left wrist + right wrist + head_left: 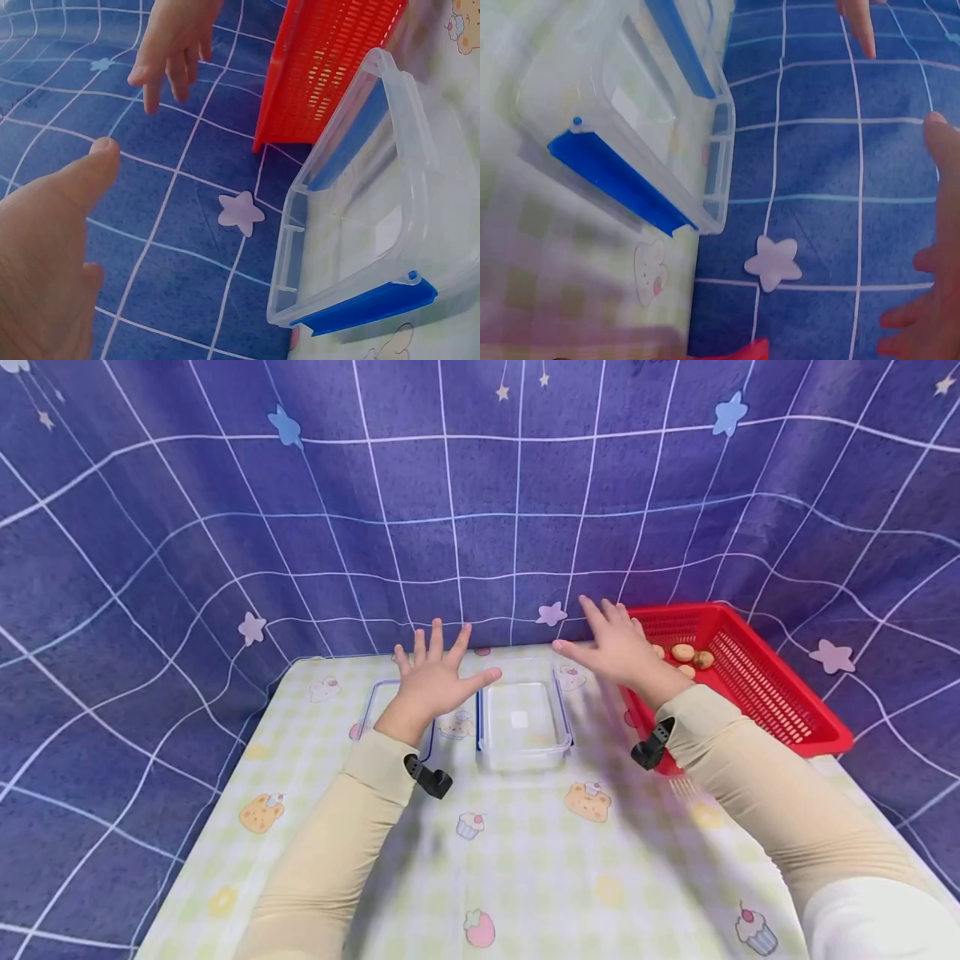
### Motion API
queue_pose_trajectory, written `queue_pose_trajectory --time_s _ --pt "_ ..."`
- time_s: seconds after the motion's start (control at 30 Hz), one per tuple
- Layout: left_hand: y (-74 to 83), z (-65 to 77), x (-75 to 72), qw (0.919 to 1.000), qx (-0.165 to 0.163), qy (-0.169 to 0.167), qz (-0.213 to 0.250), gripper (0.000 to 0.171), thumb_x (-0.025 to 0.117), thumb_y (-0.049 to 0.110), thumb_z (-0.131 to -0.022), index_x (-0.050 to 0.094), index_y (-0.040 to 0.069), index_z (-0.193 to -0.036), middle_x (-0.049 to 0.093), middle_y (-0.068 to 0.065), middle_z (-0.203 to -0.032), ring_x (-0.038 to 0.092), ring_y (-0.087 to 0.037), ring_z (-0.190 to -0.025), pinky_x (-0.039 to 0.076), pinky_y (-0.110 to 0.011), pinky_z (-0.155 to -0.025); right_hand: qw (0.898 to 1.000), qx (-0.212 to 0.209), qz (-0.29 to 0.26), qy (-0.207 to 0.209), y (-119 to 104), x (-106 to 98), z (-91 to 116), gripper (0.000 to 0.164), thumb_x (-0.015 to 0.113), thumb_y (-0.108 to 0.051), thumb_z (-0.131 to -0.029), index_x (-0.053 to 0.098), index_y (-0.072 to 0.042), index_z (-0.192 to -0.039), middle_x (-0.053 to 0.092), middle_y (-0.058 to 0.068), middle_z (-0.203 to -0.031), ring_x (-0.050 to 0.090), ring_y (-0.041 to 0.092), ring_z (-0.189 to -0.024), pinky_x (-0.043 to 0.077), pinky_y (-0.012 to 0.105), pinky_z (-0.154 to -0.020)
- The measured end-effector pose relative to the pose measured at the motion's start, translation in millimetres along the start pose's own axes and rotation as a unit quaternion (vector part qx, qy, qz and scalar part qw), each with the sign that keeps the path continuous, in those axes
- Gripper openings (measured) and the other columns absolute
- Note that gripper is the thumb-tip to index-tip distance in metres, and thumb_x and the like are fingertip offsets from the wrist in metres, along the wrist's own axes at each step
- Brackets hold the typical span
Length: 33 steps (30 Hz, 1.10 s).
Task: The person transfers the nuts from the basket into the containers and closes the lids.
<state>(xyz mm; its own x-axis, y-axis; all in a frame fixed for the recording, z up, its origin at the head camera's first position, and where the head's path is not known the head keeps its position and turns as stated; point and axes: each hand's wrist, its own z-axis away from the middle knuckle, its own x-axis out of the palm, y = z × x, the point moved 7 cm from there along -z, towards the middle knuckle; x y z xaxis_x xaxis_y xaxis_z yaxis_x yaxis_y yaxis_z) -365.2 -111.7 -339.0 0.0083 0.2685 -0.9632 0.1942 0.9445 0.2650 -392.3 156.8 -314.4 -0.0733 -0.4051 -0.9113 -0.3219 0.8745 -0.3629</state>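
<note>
A pale checked tablecloth (540, 860) printed with cupcakes and bears covered the near side of the scene, beneath a person's beige sleeves (322, 860). A small black device (431, 777) sat at each wrist. Farther in, a clear container (525, 758) with blue side clips stood on the cloth between the two hands; a blue-edged flat lid (382, 697) lay just to its left, partly hidden by the left hand (437, 685). That hand was raised, fingers and thumb spread apart. The right hand (621, 647) was likewise raised, its fingers extended and thumb apart. On the far right, partly behind that arm, a red basket (765, 677) held small tan rounded pieces (682, 652). A star-patterned blue curtain (480, 543) hung behind.
</note>
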Motion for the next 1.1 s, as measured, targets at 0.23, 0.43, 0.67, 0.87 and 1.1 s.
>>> queue_pose_trajectory --time_s 0.23,0.43,0.67,0.87,1.1 --pt "-5.9 1.0 2.6 0.9982 0.025 0.018 0.052 0.104 0.031 0.090 -0.085 -0.004 0.031 -0.163 -0.020 -0.007 -0.167 -0.018 -0.028 -0.153 -0.011 -0.056 -0.121 0.998 -0.002 -0.053 0.036 12 -9 -4 0.099 0.053 -0.067 -0.094 0.017 -0.006 -0.162 0.025 0.026 -0.162 0.025 0.043 -0.149 0.022 0.059 -0.120" --pt "-9.6 5.5 6.2 0.9936 0.050 0.050 0.088 0.105 0.037 0.085 -0.088 -0.008 0.027 -0.163 -0.017 -0.006 -0.168 -0.016 -0.026 -0.154 -0.005 -0.053 -0.124 0.995 0.012 -0.083 0.047 23 -12 -2 0.097 0.054 -0.066 -0.094 0.016 -0.009 -0.163 0.027 0.027 -0.161 0.027 0.043 -0.148 0.023 0.060 -0.119" --pt "-11.6 12.3 14.4 0.9822 0.065 0.061 0.165 0.109 0.047 0.078 -0.090 -0.010 0.020 -0.162 -0.016 -0.001 -0.168 -0.012 -0.024 -0.155 0.005 -0.050 -0.125 0.991 0.009 -0.112 0.072 35 -23 7 0.092 0.059 -0.060 -0.095 0.021 -0.010 -0.162 0.030 0.027 -0.160 0.028 0.043 -0.148 0.022 0.060 -0.120" --pt "-19.3 18.9 30.1 0.9729 0.052 0.034 0.223 0.110 0.054 0.074 -0.090 -0.016 0.027 -0.160 -0.019 0.006 -0.167 -0.009 -0.022 -0.155 0.013 -0.054 -0.123 0.989 0.008 -0.132 0.065 48 -25 16 0.090 0.061 -0.055 -0.096 0.021 -0.010 -0.162 0.033 0.025 -0.160 0.029 0.043 -0.148 0.023 0.061 -0.119" --pt "-22.5 21.0 51.2 0.9601 0.071 0.005 0.270 0.113 0.062 0.064 -0.092 -0.017 0.024 -0.160 -0.018 0.002 -0.168 -0.007 -0.025 -0.155 0.009 -0.052 -0.124 0.988 -0.006 -0.140 0.070 61 -25 21 0.083 0.064 -0.044 -0.098 0.023 -0.008 -0.161 0.040 0.026 -0.155 0.036 0.044 -0.143 0.029 0.061 -0.116"
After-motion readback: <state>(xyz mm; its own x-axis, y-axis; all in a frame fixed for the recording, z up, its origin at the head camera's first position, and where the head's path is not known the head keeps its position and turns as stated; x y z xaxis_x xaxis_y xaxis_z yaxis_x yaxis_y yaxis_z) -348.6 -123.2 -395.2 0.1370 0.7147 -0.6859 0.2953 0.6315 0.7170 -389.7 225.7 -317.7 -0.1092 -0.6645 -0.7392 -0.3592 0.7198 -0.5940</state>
